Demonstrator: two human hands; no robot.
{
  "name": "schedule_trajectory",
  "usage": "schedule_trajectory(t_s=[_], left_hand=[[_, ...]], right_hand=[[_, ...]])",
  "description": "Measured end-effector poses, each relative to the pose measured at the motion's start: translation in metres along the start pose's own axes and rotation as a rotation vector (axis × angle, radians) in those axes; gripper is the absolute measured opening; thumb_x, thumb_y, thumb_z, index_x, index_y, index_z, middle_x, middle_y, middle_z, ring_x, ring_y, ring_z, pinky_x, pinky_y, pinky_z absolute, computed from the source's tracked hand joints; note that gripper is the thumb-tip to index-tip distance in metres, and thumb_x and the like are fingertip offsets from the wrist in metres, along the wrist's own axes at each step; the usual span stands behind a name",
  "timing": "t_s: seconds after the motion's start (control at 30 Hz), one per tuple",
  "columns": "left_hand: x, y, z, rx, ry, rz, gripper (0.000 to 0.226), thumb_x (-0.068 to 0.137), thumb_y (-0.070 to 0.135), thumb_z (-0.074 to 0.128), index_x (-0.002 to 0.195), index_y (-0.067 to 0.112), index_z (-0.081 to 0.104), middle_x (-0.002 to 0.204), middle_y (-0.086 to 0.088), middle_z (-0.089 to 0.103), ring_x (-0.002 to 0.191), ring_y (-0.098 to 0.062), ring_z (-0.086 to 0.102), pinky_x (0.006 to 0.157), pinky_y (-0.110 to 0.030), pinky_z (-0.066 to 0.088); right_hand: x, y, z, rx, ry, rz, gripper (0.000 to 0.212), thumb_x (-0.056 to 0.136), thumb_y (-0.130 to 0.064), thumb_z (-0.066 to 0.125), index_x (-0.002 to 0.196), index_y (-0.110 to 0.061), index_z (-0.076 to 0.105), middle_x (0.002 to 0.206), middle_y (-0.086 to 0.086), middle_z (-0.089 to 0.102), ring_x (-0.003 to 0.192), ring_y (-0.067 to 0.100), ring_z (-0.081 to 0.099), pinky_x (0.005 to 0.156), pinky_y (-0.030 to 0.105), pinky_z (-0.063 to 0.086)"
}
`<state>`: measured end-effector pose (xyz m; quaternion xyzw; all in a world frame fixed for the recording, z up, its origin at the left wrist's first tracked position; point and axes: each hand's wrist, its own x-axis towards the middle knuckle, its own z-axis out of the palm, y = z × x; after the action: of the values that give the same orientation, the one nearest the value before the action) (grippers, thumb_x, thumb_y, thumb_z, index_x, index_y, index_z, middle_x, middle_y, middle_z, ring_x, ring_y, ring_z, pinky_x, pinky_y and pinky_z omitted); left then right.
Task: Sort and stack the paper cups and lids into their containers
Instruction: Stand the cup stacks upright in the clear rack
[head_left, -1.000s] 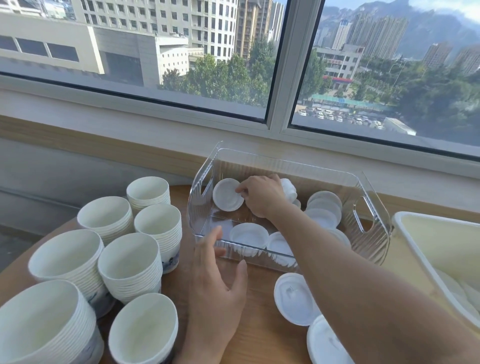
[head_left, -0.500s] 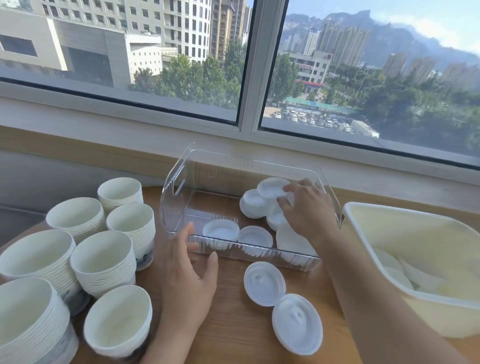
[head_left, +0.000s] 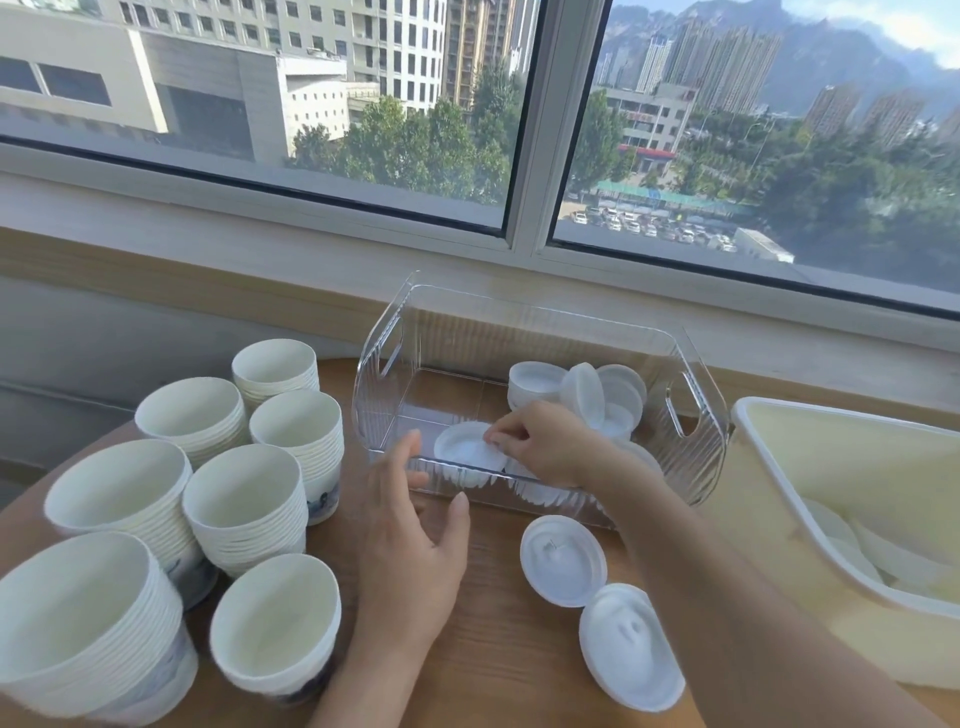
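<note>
Head view: right hand (head_left: 545, 447) moved from rear lids to front lid (head_left: 467, 451).

Bright window (head_left: 519, 130) daylight; wide-angle edges bend, slightly soft.

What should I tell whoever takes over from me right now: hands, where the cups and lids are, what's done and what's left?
Right hand: inside the clear plastic bin, pinching a white plastic lid at its front.
Left hand: open, fingers against the bin's front wall.
Done: several lids are in the bin, a small pile at the back right. Seven stacks of white paper cups stand on the wooden table, left of the bin.
Left: two loose lids on the table in front of the bin, more in the cream plastic tub on the right; cups are not yet in any container.
</note>
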<state>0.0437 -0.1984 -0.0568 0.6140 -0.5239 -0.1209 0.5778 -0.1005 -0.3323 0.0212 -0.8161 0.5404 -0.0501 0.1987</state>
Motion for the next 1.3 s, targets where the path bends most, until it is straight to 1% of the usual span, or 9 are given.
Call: schedule_trajectory(t_s=[0.13,0.23,0.3,0.43,0.53,0.63,0.77,1.0,1.3], left_hand=[[-0.001,0.001,0.0,0.004,-0.009,-0.001,0.069,0.088,0.017,0.077,0.146,0.028,0.042,0.127,0.009,0.055,0.11,-0.005,0.057,0.095,-0.046,0.053],[-0.002,0.003,-0.002,0.011,-0.025,0.019,0.067,0.089,0.016,0.076,0.147,0.025,0.042,0.131,0.01,0.052,0.112,-0.002,0.055,0.094,-0.044,0.054],[-0.003,0.004,-0.002,0.023,-0.036,0.035,0.067,0.089,0.016,0.075,0.147,0.025,0.042,0.131,0.011,0.051,0.113,-0.001,0.054,0.093,-0.043,0.055],[-0.009,0.009,-0.005,0.042,-0.042,0.074,0.069,0.088,0.016,0.075,0.148,0.025,0.042,0.128,0.011,0.05,0.11,-0.004,0.055,0.091,-0.044,0.056],[-0.023,0.019,-0.01,0.07,-0.054,0.098,0.069,0.089,0.018,0.075,0.15,0.025,0.042,0.125,0.008,0.053,0.102,-0.001,0.052,0.088,-0.036,0.054],[-0.042,0.031,-0.016,0.075,-0.069,0.133,0.069,0.09,0.018,0.076,0.149,0.027,0.042,0.125,0.013,0.052,0.103,0.006,0.051,0.084,-0.029,0.053],[-0.066,0.041,-0.032,0.082,-0.08,0.197,0.06,0.094,0.024,0.067,0.149,0.025,0.042,0.137,0.014,0.049,0.118,0.006,0.053,0.088,-0.032,0.056],[-0.114,0.043,-0.075,0.116,-0.033,0.248,0.055,0.093,0.018,0.068,0.145,0.017,0.049,0.14,0.008,0.053,0.118,-0.018,0.061,0.092,-0.042,0.057],[-0.143,0.03,-0.147,0.189,0.161,0.13,0.052,0.09,0.03,0.063,0.139,0.013,0.054,0.126,0.011,0.057,0.112,-0.014,0.062,0.087,-0.021,0.051]], right_hand=[[-0.018,0.006,-0.01,0.092,0.221,0.016,0.026,0.106,-0.029,0.055,0.115,-0.021,0.079,0.1,-0.005,0.078,0.09,0.013,0.067,0.087,0.039,0.056],[-0.041,0.021,-0.024,0.099,0.35,0.085,0.028,0.107,-0.031,0.053,0.121,-0.023,0.076,0.075,-0.015,0.064,0.071,0.004,0.056,0.068,0.028,0.046],[-0.056,0.034,-0.03,0.052,0.405,0.134,0.029,0.107,-0.031,0.052,0.122,-0.023,0.075,0.067,-0.018,0.056,0.066,0.003,0.052,0.07,0.028,0.039],[-0.084,0.043,-0.03,-0.031,0.426,0.179,0.028,0.106,-0.029,0.054,0.126,-0.023,0.073,0.101,-0.007,0.072,0.1,0.02,0.065,0.084,0.031,0.043],[-0.097,0.036,-0.02,-0.056,0.487,0.104,0.03,0.104,-0.025,0.057,0.132,-0.021,0.068,0.138,-0.002,0.062,0.127,0.024,0.053,0.105,0.033,0.037],[-0.11,0.018,-0.004,0.03,0.597,-0.046,0.029,0.103,-0.023,0.06,0.131,-0.024,0.068,0.141,-0.01,0.057,0.131,0.014,0.05,0.103,0.022,0.034],[-0.131,-0.008,0.041,0.359,0.688,-0.194,0.024,0.1,-0.017,0.066,0.121,-0.027,0.07,0.126,-0.02,0.062,0.112,0.003,0.061,0.092,0.02,0.049],[-0.154,-0.06,0.101,0.885,0.484,-0.246,0.032,0.101,-0.01,0.064,0.127,-0.028,0.064,0.125,-0.015,0.066,0.116,0.01,0.064,0.096,0.034,0.055],[-0.159,-0.105,0.133,0.814,0.222,-0.397,0.071,0.089,-0.037,0.082,0.148,-0.039,0.043,0.142,-0.025,0.057,0.133,0.003,0.055,0.106,0.031,0.048]])
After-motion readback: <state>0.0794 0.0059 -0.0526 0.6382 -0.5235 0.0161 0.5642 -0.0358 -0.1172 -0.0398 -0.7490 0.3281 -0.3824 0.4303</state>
